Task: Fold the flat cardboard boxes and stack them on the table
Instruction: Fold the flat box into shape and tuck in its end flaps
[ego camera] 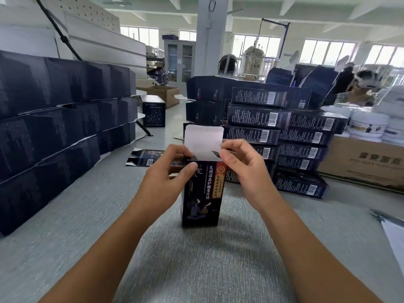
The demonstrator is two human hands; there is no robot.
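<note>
A dark box [200, 193] stands upright on the grey surface [196, 259] at the middle of the view, with its printed front facing the person. Its top is open. The lid flap [203, 138] stands straight up at the box's twelve o'clock, showing its white inner side.

The left hand [166, 171] grips the box's upper corner at ten o'clock. The thumb presses on the printed front just below the rim, and the other fingers curl round the side. The right hand [242, 169] holds the opposite corner at two o'clock, with thumb and forefinger pinched together on the rim just beside the lid flap and the remaining fingers loosely bent. Both forearms reach in from six o'clock.

A flat box [146, 157] lies on the surface at ten o'clock from the upright one, close behind the left hand. A stack of folded boxes [284, 136] lies on its sides at two o'clock, several layers high, with barcoded ends turned toward the person. A long wall of dark boxes [54, 119] runs along the surface at nine o'clock, three tiers high. At three o'clock, past the stack, sits a brown carton [363, 165] with white jars [367, 125] on top of it.
</note>
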